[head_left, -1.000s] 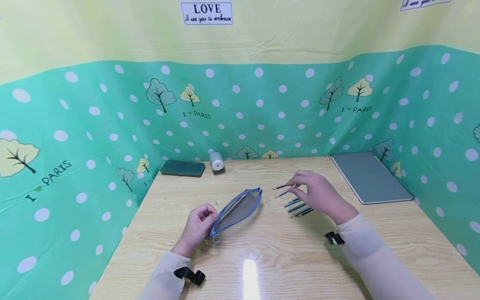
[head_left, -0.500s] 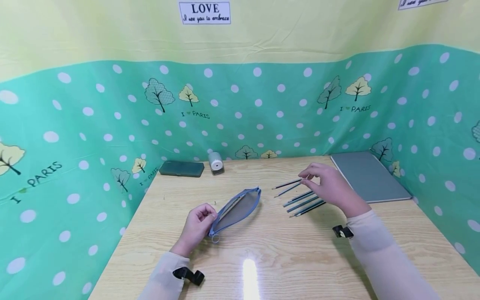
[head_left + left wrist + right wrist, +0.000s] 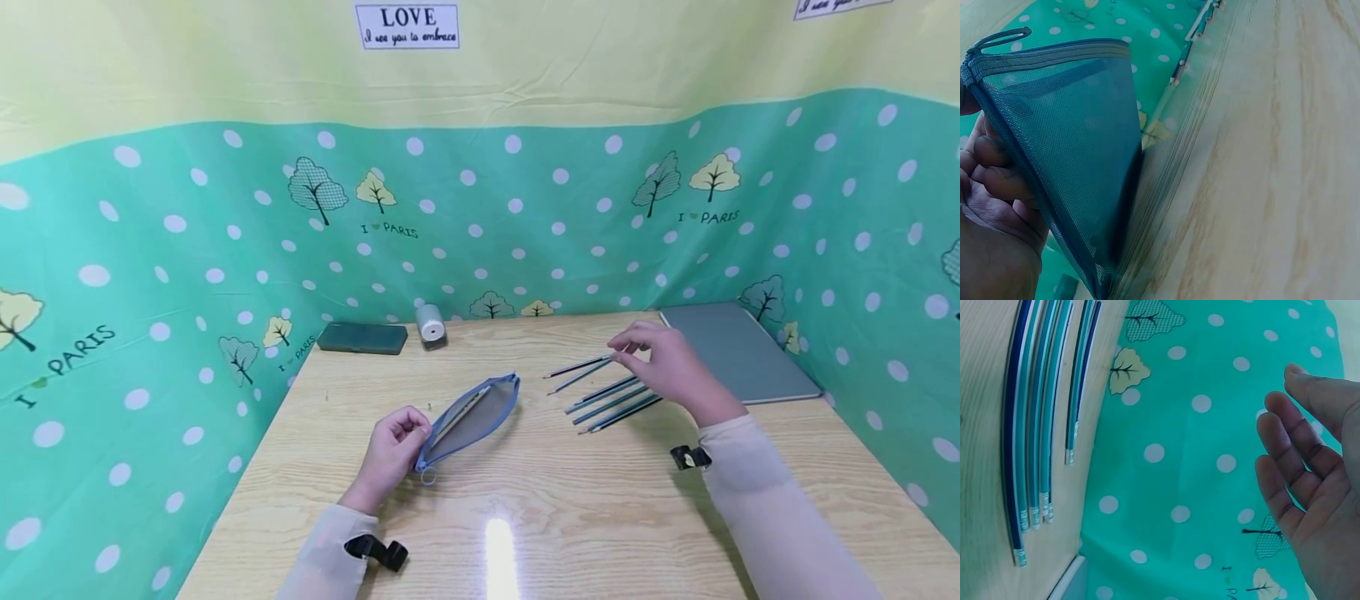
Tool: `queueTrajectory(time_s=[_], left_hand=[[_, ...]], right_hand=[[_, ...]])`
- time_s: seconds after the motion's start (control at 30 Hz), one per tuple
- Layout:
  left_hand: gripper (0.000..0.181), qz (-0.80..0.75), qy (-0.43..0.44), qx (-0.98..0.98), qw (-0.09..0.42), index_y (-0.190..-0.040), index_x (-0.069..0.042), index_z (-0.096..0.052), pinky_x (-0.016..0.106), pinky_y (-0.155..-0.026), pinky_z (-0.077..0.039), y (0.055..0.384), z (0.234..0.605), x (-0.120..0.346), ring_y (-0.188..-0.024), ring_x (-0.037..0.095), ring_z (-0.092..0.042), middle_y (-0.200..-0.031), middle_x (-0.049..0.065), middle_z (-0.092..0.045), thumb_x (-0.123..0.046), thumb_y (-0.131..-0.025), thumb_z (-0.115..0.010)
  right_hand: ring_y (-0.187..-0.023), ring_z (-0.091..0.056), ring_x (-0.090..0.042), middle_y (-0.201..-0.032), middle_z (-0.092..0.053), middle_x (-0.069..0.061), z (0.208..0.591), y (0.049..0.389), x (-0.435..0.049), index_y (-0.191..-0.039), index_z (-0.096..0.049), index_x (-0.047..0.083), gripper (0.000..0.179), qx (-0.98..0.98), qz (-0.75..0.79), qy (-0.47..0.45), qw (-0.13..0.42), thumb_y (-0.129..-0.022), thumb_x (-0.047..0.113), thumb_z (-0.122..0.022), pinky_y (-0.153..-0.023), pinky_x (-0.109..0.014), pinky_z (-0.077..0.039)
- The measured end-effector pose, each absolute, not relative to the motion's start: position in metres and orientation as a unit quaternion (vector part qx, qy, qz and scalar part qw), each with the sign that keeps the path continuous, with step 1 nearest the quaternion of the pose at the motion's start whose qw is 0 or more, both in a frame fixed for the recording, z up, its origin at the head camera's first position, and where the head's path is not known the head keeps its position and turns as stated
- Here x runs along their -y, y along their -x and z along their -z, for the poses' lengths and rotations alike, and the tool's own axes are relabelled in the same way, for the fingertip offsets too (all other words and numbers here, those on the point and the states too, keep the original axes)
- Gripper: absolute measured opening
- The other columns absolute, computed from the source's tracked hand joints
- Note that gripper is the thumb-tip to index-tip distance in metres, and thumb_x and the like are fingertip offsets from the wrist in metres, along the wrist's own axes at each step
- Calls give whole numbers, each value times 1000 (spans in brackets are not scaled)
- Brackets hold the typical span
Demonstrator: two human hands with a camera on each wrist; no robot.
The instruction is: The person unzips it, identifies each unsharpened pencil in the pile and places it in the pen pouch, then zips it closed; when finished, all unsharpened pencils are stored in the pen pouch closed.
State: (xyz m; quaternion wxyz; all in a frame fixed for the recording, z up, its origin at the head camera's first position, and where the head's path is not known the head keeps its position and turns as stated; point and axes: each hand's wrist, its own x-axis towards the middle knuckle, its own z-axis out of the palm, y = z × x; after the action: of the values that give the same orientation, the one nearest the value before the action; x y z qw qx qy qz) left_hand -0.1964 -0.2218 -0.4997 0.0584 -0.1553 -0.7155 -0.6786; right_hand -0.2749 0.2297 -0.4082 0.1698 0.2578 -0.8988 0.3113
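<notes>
My left hand [image 3: 390,454] pinches the near end of a blue mesh zipper pouch [image 3: 472,421], whose mouth gapes upward. A pale, thin strip [image 3: 467,410] shows inside it; its kind is unclear. In the left wrist view, curled fingers [image 3: 1000,181] lie against the pouch's mesh side. Several blue and dark pencils [image 3: 611,404] lie side by side on the table, and a pair of thinner-looking pencils [image 3: 576,372] lies just behind them. Over their eraser ends hovers my right hand [image 3: 667,371]. The right wrist view shows its fingers relaxed, holding nothing, apart from the pencils.
A grey notebook or folder [image 3: 738,354] lies at the back right, beyond the right hand. At the back left are a dark green flat case [image 3: 362,338] and a small grey cylinder with a white end [image 3: 431,325]. A patterned curtain [image 3: 517,225] borders the table.
My right hand has moved right and slightly back, from over the pencils' middle to their eraser ends, uncovering more of them. The left hand and pouch have hardly moved.
</notes>
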Motion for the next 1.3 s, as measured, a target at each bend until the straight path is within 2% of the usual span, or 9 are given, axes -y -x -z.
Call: queueTrajectory(time_s=[0.3,0.6,0.73,1.03,1.3], left_hand=[[6,679,154,716,58,-93,8,-61,17,-51,-37,197,498,222,-56,5,-45,-70,-1,-52,6,-99,-60],[6,676,157,717,60,-93,8,-61,17,-51,-37,197,497,222,-56,5,-45,-70,-1,-53,6,-99,-61],[6,675,160,718,61,-93,8,-61,17,-51,-38,198,499,222,-57,5,-46,-71,-1,-53,6,-99,-61],[6,675,159,718,62,-93,8,-62,17,-53,-39,199,500,222,-58,5,-47,-71,-1,-53,6,-98,-61],[7,682,157,712,55,-93,9,-61,17,-51,-38,199,499,222,-56,5,-46,-71,0,-54,5,-99,-61]], right_hand=[[-90,-66,-19,-101,-72,0,417,286,-237,-110,-78,12,15,911,-310,-234,140,-95,10,-78,-83,-46,-52],[-93,-66,-22,-101,-71,0,436,299,-242,-106,-78,14,11,925,-307,-209,81,-95,10,-78,-88,-48,-53],[-93,-65,-23,-101,-71,0,446,303,-244,-104,-78,14,9,929,-311,-195,53,-96,9,-77,-83,-47,-54],[-92,-64,-23,-96,-70,-2,463,310,-245,-109,-76,4,14,934,-304,-187,3,-96,4,-75,-79,-42,-54],[-95,-66,-22,-97,-72,-2,471,315,-246,-104,-76,8,11,938,-295,-172,-53,-95,1,-74,-86,-46,-56]])
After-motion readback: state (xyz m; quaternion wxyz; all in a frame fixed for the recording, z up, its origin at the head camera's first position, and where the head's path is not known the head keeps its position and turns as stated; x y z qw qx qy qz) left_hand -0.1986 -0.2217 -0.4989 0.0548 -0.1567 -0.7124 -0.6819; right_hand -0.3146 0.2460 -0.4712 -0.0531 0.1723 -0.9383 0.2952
